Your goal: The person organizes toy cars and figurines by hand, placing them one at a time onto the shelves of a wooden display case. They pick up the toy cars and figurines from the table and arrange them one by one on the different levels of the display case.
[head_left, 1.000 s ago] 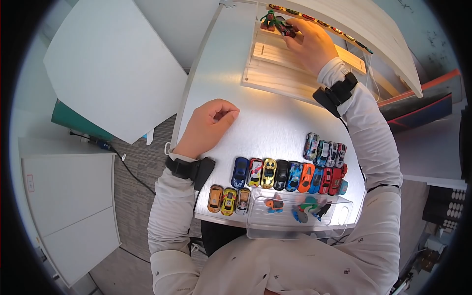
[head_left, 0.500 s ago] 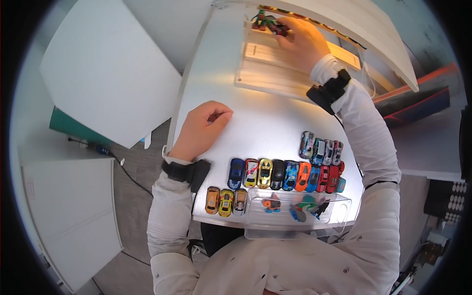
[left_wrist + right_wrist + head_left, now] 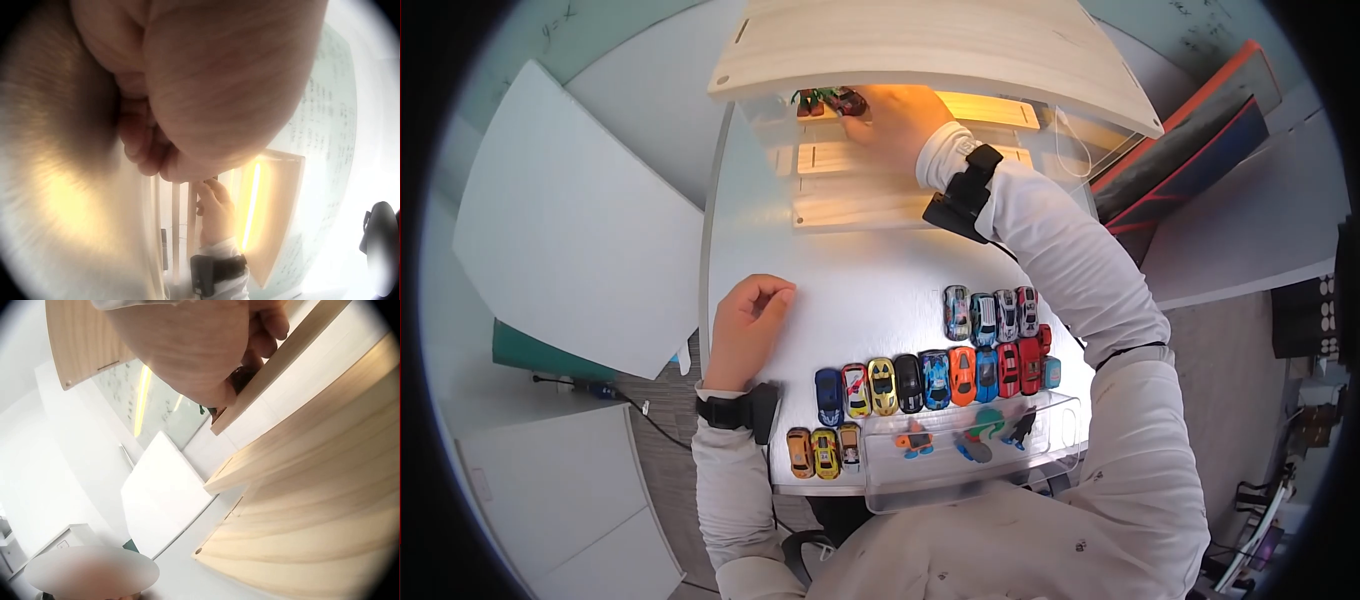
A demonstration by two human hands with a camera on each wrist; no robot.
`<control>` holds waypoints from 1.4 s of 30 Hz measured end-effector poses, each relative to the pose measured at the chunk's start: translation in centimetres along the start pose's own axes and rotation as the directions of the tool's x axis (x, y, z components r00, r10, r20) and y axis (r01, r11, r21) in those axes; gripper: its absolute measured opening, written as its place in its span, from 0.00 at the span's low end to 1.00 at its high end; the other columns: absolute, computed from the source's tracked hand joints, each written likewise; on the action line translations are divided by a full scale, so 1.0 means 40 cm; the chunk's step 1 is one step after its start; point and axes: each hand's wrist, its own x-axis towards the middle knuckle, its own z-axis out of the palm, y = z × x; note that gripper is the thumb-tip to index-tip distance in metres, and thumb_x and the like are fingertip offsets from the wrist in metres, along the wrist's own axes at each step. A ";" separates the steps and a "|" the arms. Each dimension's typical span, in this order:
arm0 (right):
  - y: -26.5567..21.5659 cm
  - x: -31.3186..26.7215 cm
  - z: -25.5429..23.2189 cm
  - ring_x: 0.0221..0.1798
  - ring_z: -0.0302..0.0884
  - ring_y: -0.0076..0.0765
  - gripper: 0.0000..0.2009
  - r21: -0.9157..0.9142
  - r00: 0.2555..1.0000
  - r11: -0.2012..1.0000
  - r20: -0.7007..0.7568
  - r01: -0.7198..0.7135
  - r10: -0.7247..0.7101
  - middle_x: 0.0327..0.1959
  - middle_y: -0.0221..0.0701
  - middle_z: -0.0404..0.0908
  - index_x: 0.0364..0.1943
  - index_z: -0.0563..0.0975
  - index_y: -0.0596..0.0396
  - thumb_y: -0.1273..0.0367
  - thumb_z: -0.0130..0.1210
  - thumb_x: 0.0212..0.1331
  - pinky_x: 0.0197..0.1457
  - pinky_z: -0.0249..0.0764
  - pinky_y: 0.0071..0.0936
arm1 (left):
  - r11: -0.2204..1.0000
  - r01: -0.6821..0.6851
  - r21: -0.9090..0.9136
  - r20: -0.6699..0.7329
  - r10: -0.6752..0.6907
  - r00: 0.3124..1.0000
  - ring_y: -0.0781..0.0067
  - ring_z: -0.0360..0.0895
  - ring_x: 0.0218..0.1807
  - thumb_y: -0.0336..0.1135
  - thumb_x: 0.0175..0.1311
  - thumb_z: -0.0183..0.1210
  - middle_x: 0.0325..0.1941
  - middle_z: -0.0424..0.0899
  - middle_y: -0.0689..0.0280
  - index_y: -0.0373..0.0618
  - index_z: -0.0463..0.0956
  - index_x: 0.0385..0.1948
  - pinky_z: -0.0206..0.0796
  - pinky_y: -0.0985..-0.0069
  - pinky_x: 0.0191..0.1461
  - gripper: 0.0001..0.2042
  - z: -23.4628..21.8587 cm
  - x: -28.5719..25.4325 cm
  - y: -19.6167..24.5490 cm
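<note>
In the head view the right hand (image 3: 900,118) reaches under the wooden top board and pinches a dark red toy car (image 3: 847,101) at a shelf's left end, beside a green and red figure (image 3: 810,102). The right wrist view has its fingers curled at the shelf edge, the car mostly hidden. My left hand (image 3: 748,325) rests on the white table, left of the cars, fingers loosely curled with nothing visible in them. Several toy cars stand in rows, among them a blue one (image 3: 829,396) and an orange one (image 3: 962,376).
A clear plastic box (image 3: 960,483) holding figures lies at the near table edge. The tiered wooden shelf (image 3: 840,205) stands at the back under its top board (image 3: 930,45). Dark red-edged panels (image 3: 1190,150) lean at the right.
The head view has shifted, so the top board now covers more of the shelf. The right hand stays at the shelf's left end with the car; the left hand remains resting on the table.
</note>
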 end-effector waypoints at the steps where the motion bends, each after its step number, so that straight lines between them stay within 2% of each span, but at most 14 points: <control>1: -0.001 0.000 -0.001 0.38 0.84 0.57 0.18 -0.014 0.999 1.000 0.027 -0.024 0.024 0.36 0.44 0.86 0.49 0.79 0.53 0.59 0.56 0.61 0.46 0.81 0.46 | 1.000 -0.009 0.003 0.001 0.009 1.000 0.86 0.74 0.38 0.29 0.73 0.58 0.37 0.82 0.73 0.39 0.79 0.41 0.67 0.85 0.43 0.04 -0.001 -0.001 -0.005; 7: -0.010 -0.004 -0.017 0.40 0.84 0.56 0.18 0.000 0.993 0.996 0.077 -0.089 0.089 0.37 0.45 0.86 0.49 0.79 0.54 0.57 0.55 0.63 0.47 0.80 0.46 | 1.000 -0.026 -0.002 -0.008 0.026 1.000 0.86 0.74 0.37 0.29 0.72 0.60 0.36 0.82 0.73 0.39 0.80 0.41 0.67 0.85 0.42 0.04 0.000 -0.001 -0.005; 13: -0.005 -0.003 -0.012 0.41 0.84 0.57 0.17 -0.013 0.991 0.997 0.109 -0.077 0.078 0.37 0.44 0.86 0.50 0.79 0.52 0.58 0.55 0.64 0.47 0.80 0.46 | 0.999 -0.041 0.010 0.001 0.041 0.999 0.83 0.76 0.36 0.29 0.71 0.61 0.36 0.83 0.71 0.38 0.82 0.41 0.69 0.83 0.43 0.05 -0.003 -0.001 0.001; 22: 0.010 -0.010 0.000 0.41 0.83 0.58 0.19 -0.018 0.998 0.998 0.020 0.057 -0.057 0.39 0.45 0.86 0.56 0.77 0.53 0.63 0.57 0.61 0.49 0.79 0.46 | 0.998 -0.064 0.005 0.004 0.064 0.998 0.83 0.77 0.38 0.29 0.71 0.61 0.37 0.84 0.70 0.38 0.82 0.42 0.70 0.82 0.44 0.05 -0.003 0.000 0.002; 24: 0.005 -0.011 -0.006 0.41 0.83 0.57 0.20 -0.018 0.998 0.998 0.025 0.062 -0.061 0.39 0.45 0.86 0.57 0.77 0.53 0.63 0.57 0.61 0.49 0.79 0.46 | 0.996 -0.094 0.011 0.010 0.094 0.996 0.87 0.73 0.36 0.29 0.72 0.60 0.35 0.82 0.73 0.39 0.80 0.42 0.66 0.85 0.41 0.04 -0.001 0.001 0.000; 30: 0.010 -0.013 -0.001 0.41 0.83 0.57 0.21 -0.015 0.996 0.995 -0.007 0.094 -0.094 0.39 0.45 0.86 0.58 0.77 0.52 0.65 0.58 0.61 0.49 0.79 0.46 | 0.998 -0.069 0.008 0.012 0.069 0.998 0.87 0.73 0.37 0.29 0.72 0.60 0.36 0.82 0.73 0.39 0.80 0.42 0.67 0.85 0.42 0.04 -0.001 -0.003 0.010; 33: 0.010 -0.014 -0.001 0.40 0.83 0.56 0.20 -0.010 0.995 0.995 -0.011 0.099 -0.099 0.39 0.44 0.86 0.58 0.77 0.53 0.65 0.58 0.61 0.49 0.79 0.45 | 0.999 -0.039 0.001 0.017 0.039 0.999 0.81 0.79 0.40 0.30 0.70 0.62 0.38 0.85 0.68 0.38 0.82 0.43 0.72 0.80 0.46 0.06 -0.006 -0.001 0.001; 36: 0.013 -0.012 0.004 0.40 0.83 0.56 0.20 -0.019 0.996 0.996 -0.007 0.090 -0.090 0.38 0.44 0.86 0.57 0.78 0.53 0.65 0.58 0.60 0.48 0.79 0.45 | 0.997 -0.072 -0.006 0.014 0.072 0.997 0.81 0.79 0.41 0.30 0.71 0.62 0.39 0.85 0.68 0.38 0.82 0.43 0.72 0.80 0.47 0.06 -0.006 0.004 -0.019; 42: 0.004 -0.015 -0.007 0.39 0.83 0.57 0.19 -0.003 0.998 0.998 0.005 0.070 -0.070 0.38 0.45 0.86 0.55 0.78 0.53 0.65 0.58 0.61 0.47 0.79 0.47 | 0.999 -0.045 0.009 0.018 0.045 0.999 0.81 0.80 0.41 0.31 0.70 0.62 0.40 0.86 0.68 0.39 0.82 0.43 0.72 0.80 0.47 0.07 -0.007 0.002 -0.014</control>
